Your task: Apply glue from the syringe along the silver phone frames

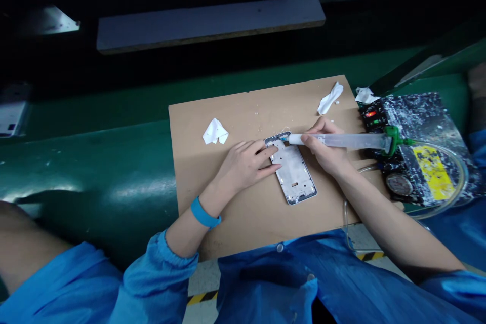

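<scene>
A white phone frame (294, 172) lies flat on a brown cardboard sheet (228, 106). My left hand (245, 164) rests on the frame's left edge, fingers stretched out flat and pressing it down. My right hand (327, 152) is closed round a clear glue syringe (341, 140), held nearly level, with its tip at the frame's top left corner. The syringe ends in a green cap (394, 139) with a clear tube running off to the right.
A paint-spattered controller box (415, 147) with a yellow label, a gauge and lit lamps sits at the right. Crumpled white wipes (215, 132) (329, 97) lie on the cardboard. The green bench (94, 182) runs left. A grey board (208, 20) lies beyond.
</scene>
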